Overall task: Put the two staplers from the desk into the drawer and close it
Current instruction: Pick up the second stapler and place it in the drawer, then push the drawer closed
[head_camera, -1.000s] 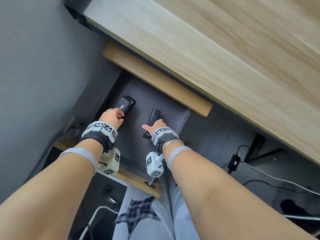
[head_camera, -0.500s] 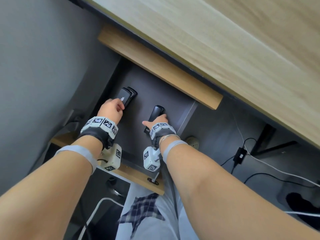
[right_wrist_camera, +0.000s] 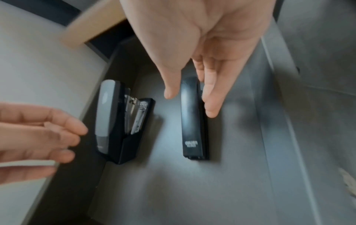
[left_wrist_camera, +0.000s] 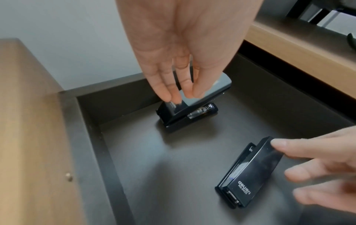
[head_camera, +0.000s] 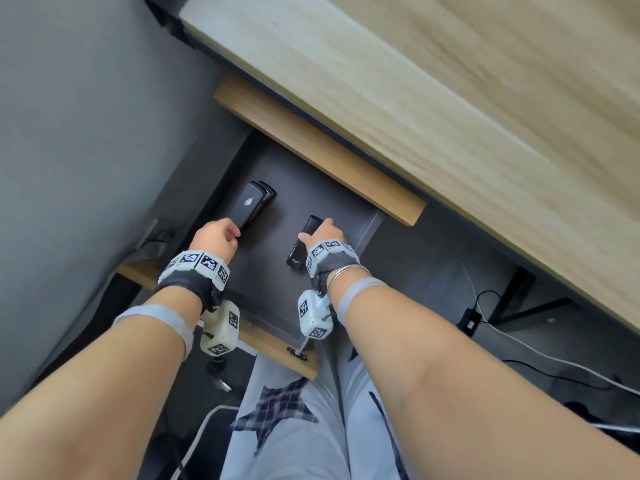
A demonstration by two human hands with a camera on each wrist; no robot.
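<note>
Sitting under the big wooden desk (head_camera: 450, 109), the dark drawer (head_camera: 273, 289) is pulled out, and both staplers lie flat on its floor, a little apart. The wide stapler (head_camera: 252, 204) is near the left wall, with the left hand (head_camera: 215, 239) loose and straight-fingered, fingertips at its end. The thin stapler (head_camera: 300, 245) lies under the right hand (head_camera: 323, 232), whose fingers are spread and relaxed

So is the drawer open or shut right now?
Open. The drawer is pulled out from under the desk, its dark floor exposed with both staplers lying inside.
</note>
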